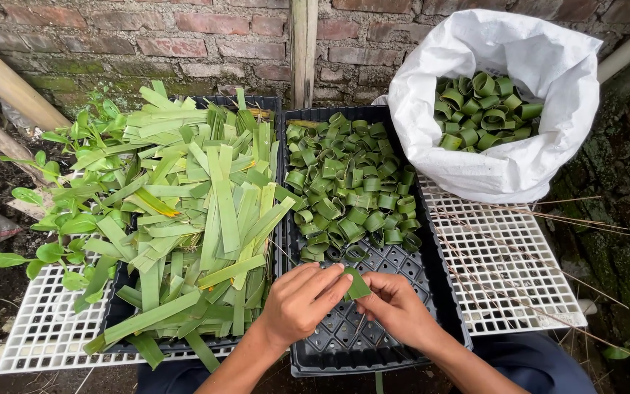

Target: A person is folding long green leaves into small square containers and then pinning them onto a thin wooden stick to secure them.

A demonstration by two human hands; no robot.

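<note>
I see the fingers point(335, 283) of my left hand point(302, 300) and my right hand point(397, 305) pinching a folded green leaf strip point(357, 286) between them, above the near end of a black tray point(373, 343). Farther up that tray lies a heap of leaf rings point(351, 191). Flat leaf strips point(198, 211) fill the tray to the left; a white sack point(508, 164) of rings stands on the white grid surface point(519, 292).

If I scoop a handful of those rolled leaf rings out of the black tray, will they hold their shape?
Probably light and springy: the leaf rings are thin curled strips. They may roll or tumble, being round and loosely heaped. Some could uncurl; their fastening is not visible.
</note>
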